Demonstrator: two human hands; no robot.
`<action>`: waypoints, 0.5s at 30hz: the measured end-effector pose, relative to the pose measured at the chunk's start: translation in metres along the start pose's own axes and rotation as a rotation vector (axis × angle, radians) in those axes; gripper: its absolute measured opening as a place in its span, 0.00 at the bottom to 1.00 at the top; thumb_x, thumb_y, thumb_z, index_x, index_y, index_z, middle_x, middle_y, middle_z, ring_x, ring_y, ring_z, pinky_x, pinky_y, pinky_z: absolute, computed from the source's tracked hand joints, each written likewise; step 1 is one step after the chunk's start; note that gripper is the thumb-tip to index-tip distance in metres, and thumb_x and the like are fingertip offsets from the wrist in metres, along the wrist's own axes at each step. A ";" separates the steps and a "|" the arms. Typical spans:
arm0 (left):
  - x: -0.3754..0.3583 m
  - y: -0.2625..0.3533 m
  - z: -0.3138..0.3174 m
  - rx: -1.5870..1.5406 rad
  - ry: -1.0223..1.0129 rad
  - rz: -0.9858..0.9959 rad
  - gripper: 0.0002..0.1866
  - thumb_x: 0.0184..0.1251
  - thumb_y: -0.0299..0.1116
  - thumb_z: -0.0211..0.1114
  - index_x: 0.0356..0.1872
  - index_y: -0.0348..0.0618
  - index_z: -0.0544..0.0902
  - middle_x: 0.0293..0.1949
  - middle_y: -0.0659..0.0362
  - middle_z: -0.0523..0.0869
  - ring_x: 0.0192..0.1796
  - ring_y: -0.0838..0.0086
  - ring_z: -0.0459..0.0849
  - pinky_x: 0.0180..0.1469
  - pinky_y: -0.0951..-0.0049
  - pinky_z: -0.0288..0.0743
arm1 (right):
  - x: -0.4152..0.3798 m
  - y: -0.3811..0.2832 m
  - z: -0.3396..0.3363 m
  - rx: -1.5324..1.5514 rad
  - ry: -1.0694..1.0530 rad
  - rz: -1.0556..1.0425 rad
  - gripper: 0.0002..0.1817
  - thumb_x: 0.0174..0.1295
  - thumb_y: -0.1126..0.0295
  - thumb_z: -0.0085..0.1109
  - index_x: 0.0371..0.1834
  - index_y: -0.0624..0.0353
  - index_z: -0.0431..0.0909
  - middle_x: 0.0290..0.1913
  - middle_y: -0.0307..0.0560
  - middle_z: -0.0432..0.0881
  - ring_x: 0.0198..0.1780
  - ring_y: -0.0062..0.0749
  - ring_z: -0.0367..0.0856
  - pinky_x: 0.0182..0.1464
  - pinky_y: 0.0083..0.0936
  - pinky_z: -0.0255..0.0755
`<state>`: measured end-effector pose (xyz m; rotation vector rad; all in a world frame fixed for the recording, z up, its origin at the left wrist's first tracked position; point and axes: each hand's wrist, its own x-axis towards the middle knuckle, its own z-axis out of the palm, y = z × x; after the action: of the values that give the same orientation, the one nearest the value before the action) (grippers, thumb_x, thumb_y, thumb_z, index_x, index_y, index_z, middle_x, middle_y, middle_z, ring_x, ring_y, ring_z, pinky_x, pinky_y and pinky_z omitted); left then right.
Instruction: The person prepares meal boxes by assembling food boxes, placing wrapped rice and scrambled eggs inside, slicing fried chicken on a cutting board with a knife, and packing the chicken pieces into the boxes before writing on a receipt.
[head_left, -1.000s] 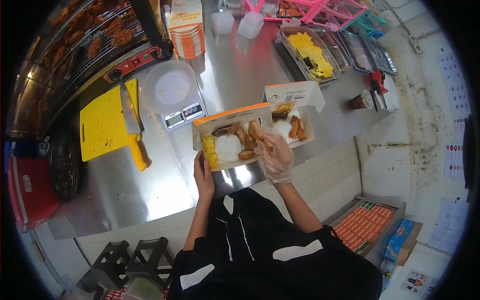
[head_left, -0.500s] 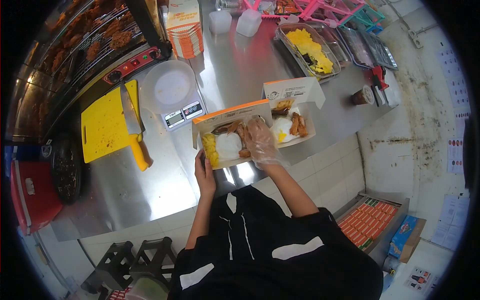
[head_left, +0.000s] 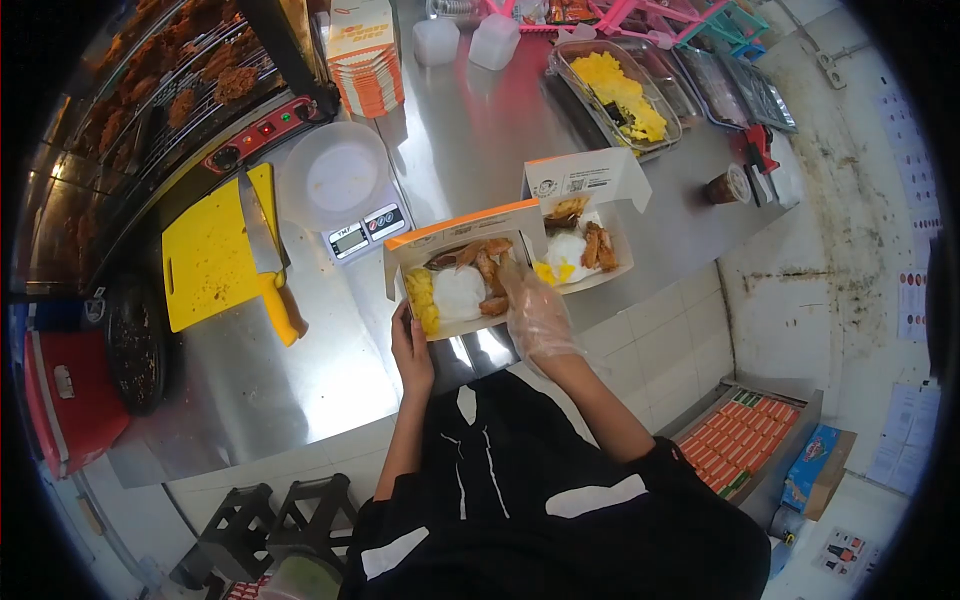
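An open cardboard meal box (head_left: 470, 222) stands at the steel counter's front edge, holding white rice (head_left: 459, 293), yellow egg (head_left: 421, 300) and browned chicken pieces (head_left: 487, 264). My left hand (head_left: 411, 352) grips its lower left corner, the fingers partly behind the wall. Over the box's right side is my right hand (head_left: 541, 313) in a clear plastic glove, its fingertips near the chicken; whether they pinch anything is hidden. A second open box (head_left: 597, 181) with rice, chicken and some egg sits just to the right.
To the left lie a yellow cutting board (head_left: 215, 250) with a knife (head_left: 264, 262), and a scale (head_left: 368, 231) bearing a plastic bowl (head_left: 337, 172). Behind are stacked cartons (head_left: 366, 70) and an egg tray (head_left: 618, 98). A cup (head_left: 727, 187) stands at right.
My right hand has drawn back down and to the right, uncovering more of the chicken in the nearer box. My left hand keeps its hold on the corner.
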<state>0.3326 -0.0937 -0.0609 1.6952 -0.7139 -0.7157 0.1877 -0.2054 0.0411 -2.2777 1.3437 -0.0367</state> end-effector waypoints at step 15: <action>0.002 -0.002 -0.001 -0.047 -0.024 0.003 0.19 0.69 0.29 0.45 0.58 0.33 0.66 0.53 0.47 0.74 0.56 0.64 0.72 0.59 0.69 0.63 | 0.077 0.036 0.026 -0.081 -0.127 -0.080 0.30 0.35 0.62 0.73 0.43 0.57 0.70 0.43 0.54 0.75 0.43 0.49 0.78 0.45 0.36 0.73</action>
<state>0.3342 -0.0941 -0.0625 1.6453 -0.7112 -0.7469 0.2052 -0.2728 -0.0141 -2.3569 1.2092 0.1356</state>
